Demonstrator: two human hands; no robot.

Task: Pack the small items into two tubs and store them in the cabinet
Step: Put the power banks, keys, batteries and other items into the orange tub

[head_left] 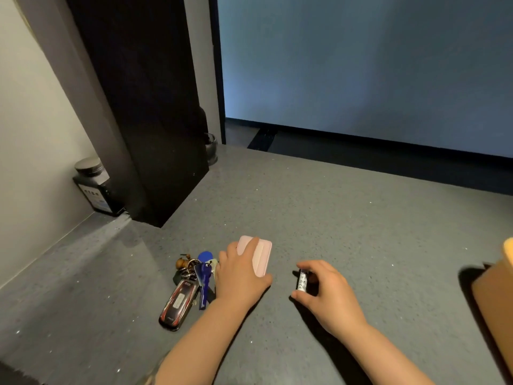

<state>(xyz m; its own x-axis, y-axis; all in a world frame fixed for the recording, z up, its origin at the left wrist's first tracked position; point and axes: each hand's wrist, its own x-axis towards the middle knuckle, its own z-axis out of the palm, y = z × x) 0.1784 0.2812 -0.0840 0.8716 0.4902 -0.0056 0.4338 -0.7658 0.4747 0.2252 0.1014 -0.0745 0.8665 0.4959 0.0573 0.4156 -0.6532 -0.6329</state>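
The grey speckled counter [347, 218] carries the loose small items. The left hand [240, 276] lies over a flat pink case [261, 255], fingers curled across its near left part and thumb at its lower edge, gripping it on the surface. The right hand [326, 291] pinches a small cylindrical battery [302, 280] between forefinger and thumb; the battery bears a white label with dark print too small to read. The two hands are near each other but apart.

Just left of the left hand lies a key bunch [194, 279]: a blue-headed key, a blue round tag, a small wooden charm and a red-and-black car-shaped fob whose lettering is illegible.

At the back left a dark jar [95, 187] with a grey lid stands against the wall beside a black panel [144, 107]; its label print is unreadable. A brown object [494, 309] is cut off at the right edge.
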